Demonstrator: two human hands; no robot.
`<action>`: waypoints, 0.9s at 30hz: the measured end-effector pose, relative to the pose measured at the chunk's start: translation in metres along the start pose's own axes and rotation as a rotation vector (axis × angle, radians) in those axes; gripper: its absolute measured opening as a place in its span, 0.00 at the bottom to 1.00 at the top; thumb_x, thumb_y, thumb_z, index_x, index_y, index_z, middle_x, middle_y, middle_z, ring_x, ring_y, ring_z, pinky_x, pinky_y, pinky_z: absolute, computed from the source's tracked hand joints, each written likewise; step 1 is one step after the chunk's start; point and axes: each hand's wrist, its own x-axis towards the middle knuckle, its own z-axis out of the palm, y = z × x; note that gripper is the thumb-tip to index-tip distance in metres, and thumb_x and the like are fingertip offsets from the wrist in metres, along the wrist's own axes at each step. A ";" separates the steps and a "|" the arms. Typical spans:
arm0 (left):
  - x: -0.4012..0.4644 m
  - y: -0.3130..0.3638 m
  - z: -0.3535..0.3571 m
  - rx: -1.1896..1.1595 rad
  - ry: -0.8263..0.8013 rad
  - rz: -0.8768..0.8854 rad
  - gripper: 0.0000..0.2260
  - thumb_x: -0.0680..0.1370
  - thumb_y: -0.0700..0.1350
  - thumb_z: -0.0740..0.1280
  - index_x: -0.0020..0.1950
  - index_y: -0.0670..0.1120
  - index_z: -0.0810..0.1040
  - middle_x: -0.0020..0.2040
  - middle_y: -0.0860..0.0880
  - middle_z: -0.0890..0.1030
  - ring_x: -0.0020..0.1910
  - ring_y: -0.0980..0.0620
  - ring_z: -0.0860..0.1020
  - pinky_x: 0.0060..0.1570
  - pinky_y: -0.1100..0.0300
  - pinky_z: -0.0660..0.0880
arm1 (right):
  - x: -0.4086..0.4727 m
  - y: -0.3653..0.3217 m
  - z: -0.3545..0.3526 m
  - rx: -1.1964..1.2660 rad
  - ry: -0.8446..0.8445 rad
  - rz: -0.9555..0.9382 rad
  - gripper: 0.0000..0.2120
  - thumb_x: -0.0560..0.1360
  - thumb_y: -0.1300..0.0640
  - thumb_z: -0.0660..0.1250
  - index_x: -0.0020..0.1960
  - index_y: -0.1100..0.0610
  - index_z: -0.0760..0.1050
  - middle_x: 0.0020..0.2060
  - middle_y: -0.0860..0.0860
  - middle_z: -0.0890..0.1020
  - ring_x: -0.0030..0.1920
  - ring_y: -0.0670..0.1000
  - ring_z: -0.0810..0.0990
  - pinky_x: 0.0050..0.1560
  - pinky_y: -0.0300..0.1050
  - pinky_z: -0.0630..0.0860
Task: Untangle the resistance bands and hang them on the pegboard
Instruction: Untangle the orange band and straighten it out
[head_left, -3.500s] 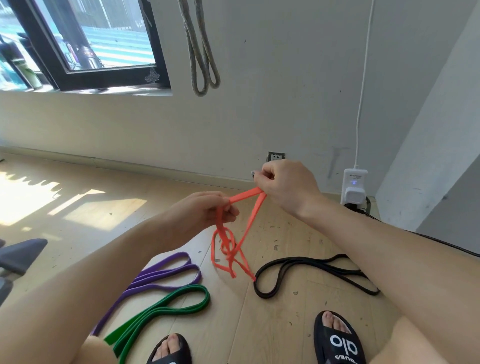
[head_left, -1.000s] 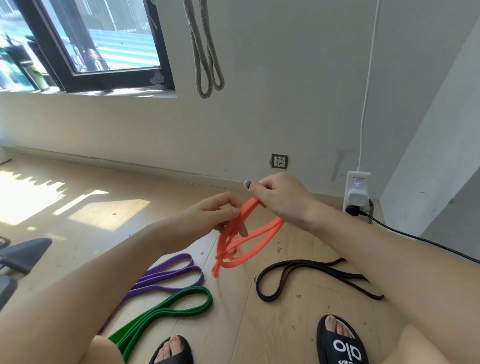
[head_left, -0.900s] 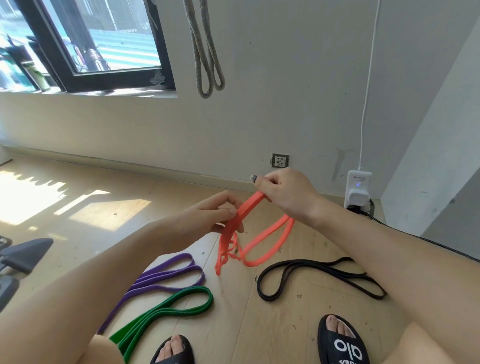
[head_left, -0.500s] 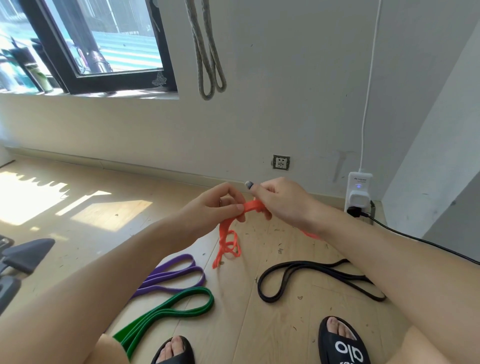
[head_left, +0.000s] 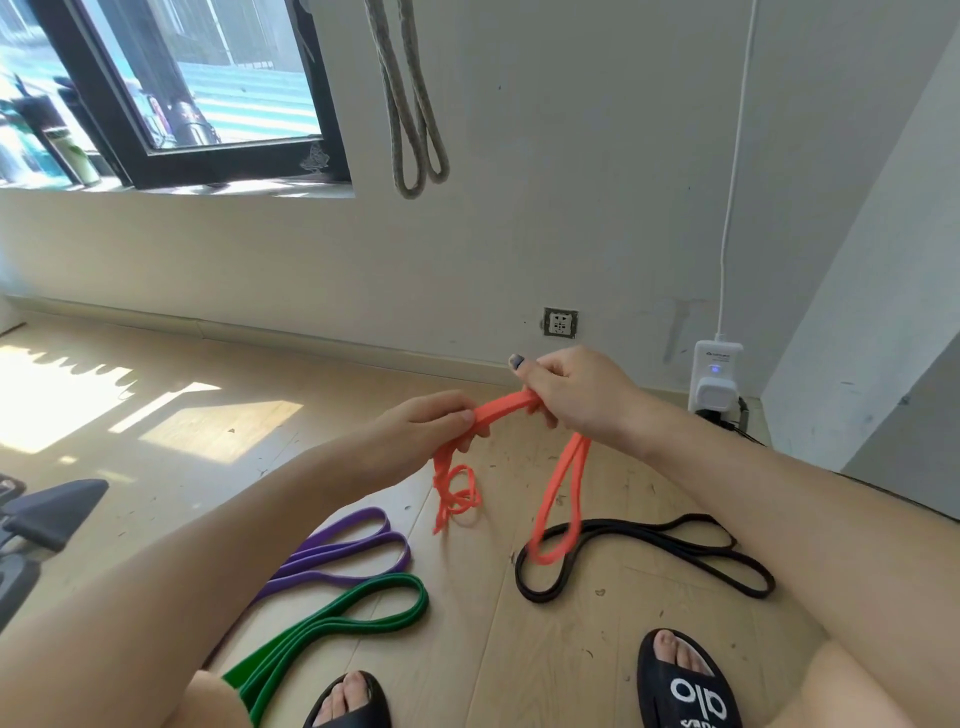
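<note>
Now | orange band (head_left: 506, 410) held above the floor (head_left: 156, 426), knot dangling left, free loop right | left hand (head_left: 415, 436) and right hand (head_left: 576, 395) grip it close together, likely to isolate the tangle | purple band (head_left: 343, 545), green band (head_left: 337, 618), black band (head_left: 649, 551) wait on the floor

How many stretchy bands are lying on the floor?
3: purple band on the left, green band nearer the feet, black band on the right. The orange band is in both hands, off the floor.
</note>
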 end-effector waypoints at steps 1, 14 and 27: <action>0.000 0.003 0.002 -0.018 0.009 0.017 0.12 0.87 0.45 0.56 0.53 0.49 0.80 0.43 0.51 0.77 0.44 0.55 0.74 0.50 0.57 0.71 | -0.002 -0.002 0.004 0.027 -0.054 0.011 0.29 0.84 0.40 0.56 0.35 0.57 0.79 0.25 0.48 0.78 0.26 0.45 0.72 0.35 0.42 0.70; -0.003 0.013 0.004 -0.064 -0.121 0.007 0.11 0.87 0.45 0.53 0.56 0.41 0.72 0.48 0.47 0.85 0.44 0.54 0.78 0.50 0.54 0.71 | -0.004 -0.013 0.008 -0.061 -0.006 -0.146 0.27 0.83 0.46 0.63 0.35 0.67 0.70 0.26 0.51 0.66 0.27 0.49 0.63 0.30 0.43 0.60; 0.001 -0.005 -0.003 -0.100 0.006 0.042 0.09 0.84 0.47 0.62 0.55 0.43 0.79 0.48 0.49 0.86 0.49 0.51 0.84 0.57 0.54 0.81 | 0.000 -0.010 0.000 0.064 0.147 -0.085 0.26 0.83 0.47 0.64 0.31 0.58 0.64 0.22 0.45 0.60 0.26 0.48 0.59 0.31 0.46 0.59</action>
